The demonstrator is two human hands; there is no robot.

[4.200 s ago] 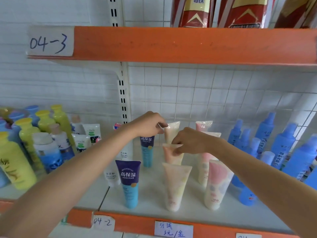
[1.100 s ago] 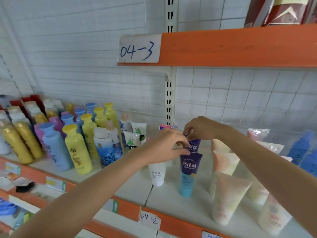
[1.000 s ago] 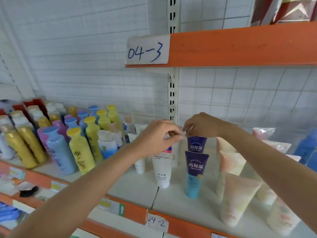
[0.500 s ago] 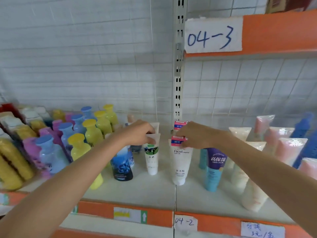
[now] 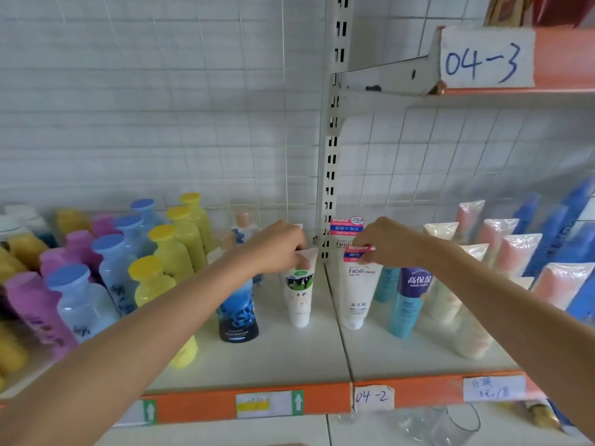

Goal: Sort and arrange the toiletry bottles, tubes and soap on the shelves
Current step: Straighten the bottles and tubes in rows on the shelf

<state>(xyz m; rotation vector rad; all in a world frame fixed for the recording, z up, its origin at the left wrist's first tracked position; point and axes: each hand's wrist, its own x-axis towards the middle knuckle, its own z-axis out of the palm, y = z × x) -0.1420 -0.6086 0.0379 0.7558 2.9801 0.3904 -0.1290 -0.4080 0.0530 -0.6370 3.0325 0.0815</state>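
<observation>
The left hand (image 5: 277, 247) pinches the top of a white tube with green label (image 5: 299, 292), and the right hand (image 5: 384, 241) pinches the top of a white "Facial" tube (image 5: 355, 292). Both tubes stand upright, side by side, on the shelf (image 5: 289, 358).

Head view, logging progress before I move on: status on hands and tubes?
Left hand pinching green-label tube top. Right hand pinching Facial cleanser tube top. Both tubes upright on shelf. Nothing blocking.
</observation>
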